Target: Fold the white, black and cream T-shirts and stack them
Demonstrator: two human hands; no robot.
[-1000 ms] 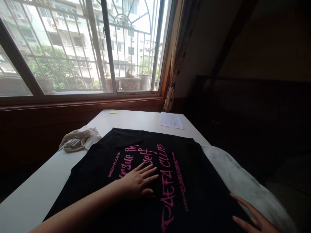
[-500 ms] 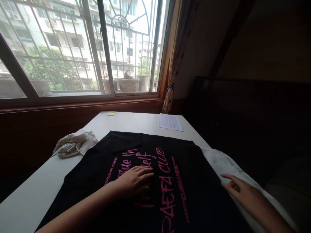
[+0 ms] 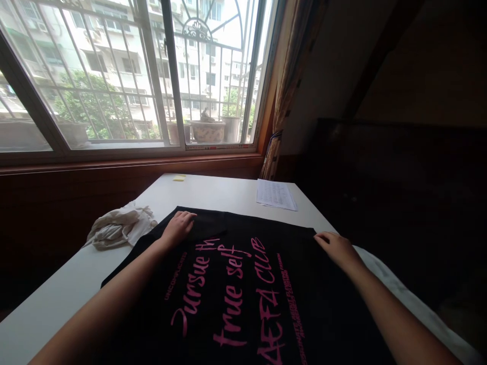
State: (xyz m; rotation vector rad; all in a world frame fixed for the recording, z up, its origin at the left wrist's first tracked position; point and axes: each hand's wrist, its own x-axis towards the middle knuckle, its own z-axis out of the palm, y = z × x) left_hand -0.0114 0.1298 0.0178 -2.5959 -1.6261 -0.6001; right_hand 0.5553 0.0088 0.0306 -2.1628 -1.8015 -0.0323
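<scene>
On the table (image 3: 218,192), black "true self" shirt (image 3: 249,284), left grip (image 3: 178,226) and right grip (image 3: 337,248) half-curled at corners, hold unclear.

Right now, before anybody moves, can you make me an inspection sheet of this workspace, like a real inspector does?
Surface: smooth white table, mostly covered in the foreground.
Job's things: black cloth garment with pink lettering, spread over the table.
Clutter: crumpled beige cloth at the left edge; small yellow paper note and white printed paper sheets toward the far end; whitish cloth along the right side.
Hands: left hand on the garment near its far left corner; right hand at its far right corner; grip unclear.
Cables: nothing seen.
Surroundings: framed glass window, metal bars outside; patterned fabric curtain, tied.
</scene>
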